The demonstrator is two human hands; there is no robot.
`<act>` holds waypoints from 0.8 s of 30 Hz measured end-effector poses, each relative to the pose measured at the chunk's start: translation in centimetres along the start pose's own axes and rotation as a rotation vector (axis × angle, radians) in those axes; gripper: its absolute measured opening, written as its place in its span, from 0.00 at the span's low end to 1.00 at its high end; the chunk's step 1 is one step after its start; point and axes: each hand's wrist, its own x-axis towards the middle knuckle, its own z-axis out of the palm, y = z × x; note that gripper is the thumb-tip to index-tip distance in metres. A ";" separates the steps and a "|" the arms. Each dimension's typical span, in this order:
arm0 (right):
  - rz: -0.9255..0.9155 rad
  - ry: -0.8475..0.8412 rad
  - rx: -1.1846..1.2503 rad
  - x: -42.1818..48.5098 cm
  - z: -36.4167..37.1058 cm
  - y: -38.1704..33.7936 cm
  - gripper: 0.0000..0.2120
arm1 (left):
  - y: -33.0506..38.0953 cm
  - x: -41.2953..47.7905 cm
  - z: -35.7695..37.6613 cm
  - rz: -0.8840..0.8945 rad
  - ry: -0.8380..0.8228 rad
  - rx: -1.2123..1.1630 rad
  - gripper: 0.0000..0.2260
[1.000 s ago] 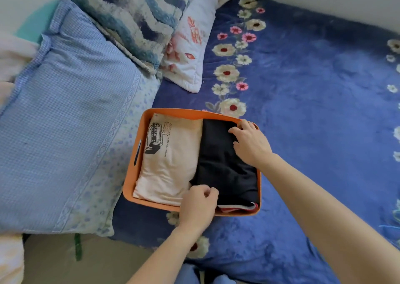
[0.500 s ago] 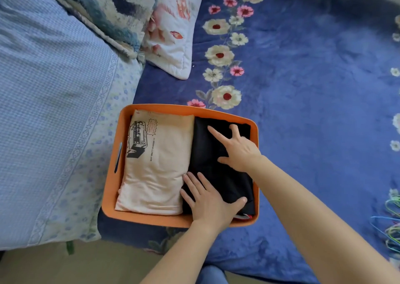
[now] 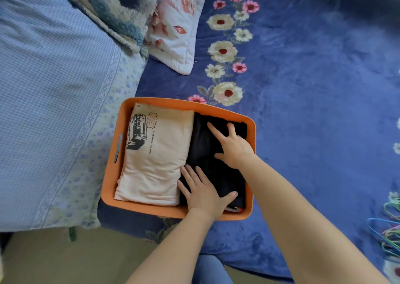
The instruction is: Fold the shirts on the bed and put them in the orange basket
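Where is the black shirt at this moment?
In the head view, the black shirt lies in the right half of the orange basket, beside the cream shirt, under the left hand and right hand.

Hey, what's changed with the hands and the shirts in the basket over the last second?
Both hands opened up: the left hand, balled at the near edge of the black shirt, and the right hand, curled at its far edge, now press flat on it with fingers spread. The black shirt, cream shirt and orange basket stayed put.
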 end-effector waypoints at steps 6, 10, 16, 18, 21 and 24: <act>-0.080 -0.036 0.091 -6.0 -1.4 0.5 0.24 | -2.9 -3.2 -0.8 0.252 0.142 -0.056 0.35; -0.119 -0.127 -0.019 -12.1 2.2 -0.4 0.10 | -5.9 -5.5 0.1 0.583 0.202 -0.068 0.27; -0.125 -0.094 -0.120 -14.5 3.5 -0.8 0.09 | -6.3 -7.0 1.2 0.472 0.026 0.235 0.17; -0.132 -0.121 -0.142 -15.1 3.6 -1.2 0.06 | -6.1 -7.4 1.1 0.417 0.026 0.260 0.16; -0.090 -0.138 -0.169 -16.7 3.6 -1.7 0.11 | -6.8 -8.3 1.1 0.349 0.097 0.294 0.17; -0.005 -0.206 0.001 -18.1 3.3 -1.3 0.23 | -7.4 -8.8 0.6 0.361 0.111 0.311 0.20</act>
